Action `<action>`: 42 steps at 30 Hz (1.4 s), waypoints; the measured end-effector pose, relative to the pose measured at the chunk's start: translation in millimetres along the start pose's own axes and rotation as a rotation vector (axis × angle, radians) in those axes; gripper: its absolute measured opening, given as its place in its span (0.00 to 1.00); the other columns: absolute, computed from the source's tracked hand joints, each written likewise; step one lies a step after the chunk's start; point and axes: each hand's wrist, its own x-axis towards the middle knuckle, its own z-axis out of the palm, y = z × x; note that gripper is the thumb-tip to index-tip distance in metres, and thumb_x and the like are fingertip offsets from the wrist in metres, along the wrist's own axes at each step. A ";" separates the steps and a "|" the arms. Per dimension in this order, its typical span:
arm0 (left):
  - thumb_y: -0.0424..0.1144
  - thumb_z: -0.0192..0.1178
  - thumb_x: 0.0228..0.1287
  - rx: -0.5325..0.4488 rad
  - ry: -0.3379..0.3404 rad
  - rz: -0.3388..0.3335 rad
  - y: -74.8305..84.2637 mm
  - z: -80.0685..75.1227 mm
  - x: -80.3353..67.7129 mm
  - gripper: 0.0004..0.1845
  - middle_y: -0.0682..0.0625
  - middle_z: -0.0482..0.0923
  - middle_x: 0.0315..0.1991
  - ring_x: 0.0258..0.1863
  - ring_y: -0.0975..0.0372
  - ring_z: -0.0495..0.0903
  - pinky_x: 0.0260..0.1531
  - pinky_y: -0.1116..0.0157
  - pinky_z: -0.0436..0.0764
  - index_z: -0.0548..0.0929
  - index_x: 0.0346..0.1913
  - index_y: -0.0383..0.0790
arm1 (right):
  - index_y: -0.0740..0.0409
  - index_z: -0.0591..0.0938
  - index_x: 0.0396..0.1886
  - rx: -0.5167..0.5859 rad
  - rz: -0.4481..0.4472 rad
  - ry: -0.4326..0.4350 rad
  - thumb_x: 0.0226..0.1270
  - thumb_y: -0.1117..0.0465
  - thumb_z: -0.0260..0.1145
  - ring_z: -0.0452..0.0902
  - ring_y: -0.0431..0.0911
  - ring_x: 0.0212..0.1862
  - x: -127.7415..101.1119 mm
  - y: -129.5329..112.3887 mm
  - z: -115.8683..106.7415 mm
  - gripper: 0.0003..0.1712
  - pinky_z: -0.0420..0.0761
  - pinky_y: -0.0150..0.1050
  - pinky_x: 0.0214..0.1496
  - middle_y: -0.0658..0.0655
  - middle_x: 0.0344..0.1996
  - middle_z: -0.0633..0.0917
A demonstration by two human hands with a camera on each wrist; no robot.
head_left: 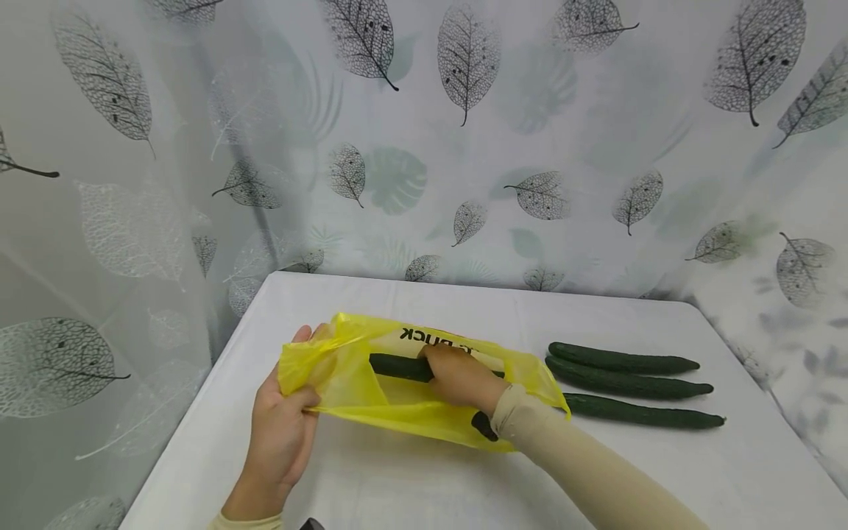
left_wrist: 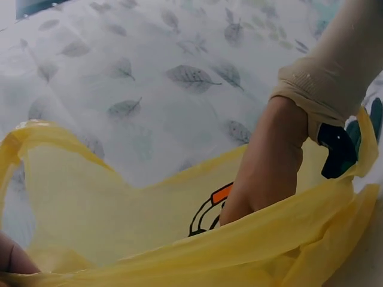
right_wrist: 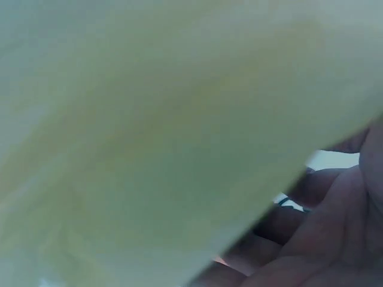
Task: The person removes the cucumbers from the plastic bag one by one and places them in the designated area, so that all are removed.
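Observation:
A yellow plastic bag [head_left: 341, 386] with black lettering spreads over the middle of the table, its mouth held apart. My left hand [head_left: 281, 427] pinches the left edge of that mouth between thumb and fingers. Inside the bag, my right hand [head_left: 460, 375] grips a long dark green cucumber [head_left: 397, 366] that lies roughly sideways. In the left wrist view the right hand [left_wrist: 263, 167] reaches down behind the near wall of the bag [left_wrist: 179, 257], which hides its fingertips. Yellow film fills most of the right wrist view, with part of the right hand [right_wrist: 323, 239] at lower right.
To the right of the bag lie three more cucumbers, the back one [head_left: 623, 359], the middle one [head_left: 629, 383] and the front one [head_left: 649, 412], side by side on the white table [head_left: 411, 493]. A leaf-patterned curtain [head_left: 464, 162] hangs behind the table.

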 end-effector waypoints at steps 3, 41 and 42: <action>0.10 0.29 0.46 -0.007 0.017 0.027 -0.4 0.2 0.8 0.42 0.45 0.55 0.68 0.66 0.58 0.57 0.60 0.66 0.61 0.53 0.70 0.36 | 0.61 0.74 0.52 0.012 0.017 -0.007 0.57 0.66 0.61 0.73 0.46 0.44 -1.5 -1.7 -3.9 0.20 0.75 0.41 0.51 0.55 0.43 0.78; 0.10 0.31 0.44 0.081 0.210 0.103 -0.5 7.5 -0.3 0.41 0.48 0.62 0.65 0.64 0.60 0.61 0.59 0.69 0.63 0.58 0.67 0.32 | 0.55 0.67 0.62 0.365 -0.108 -0.106 0.63 0.62 0.60 0.67 0.46 0.59 -38.0 13.4 -38.2 0.26 0.69 0.41 0.58 0.52 0.59 0.71; 0.11 0.31 0.44 0.089 0.215 0.085 -1.4 7.7 -0.5 0.40 0.49 0.61 0.66 0.64 0.61 0.60 0.59 0.69 0.63 0.58 0.67 0.31 | 0.54 0.67 0.62 0.387 -0.116 -0.112 0.63 0.62 0.60 0.67 0.47 0.58 -39.1 14.2 -39.1 0.26 0.70 0.40 0.58 0.51 0.59 0.70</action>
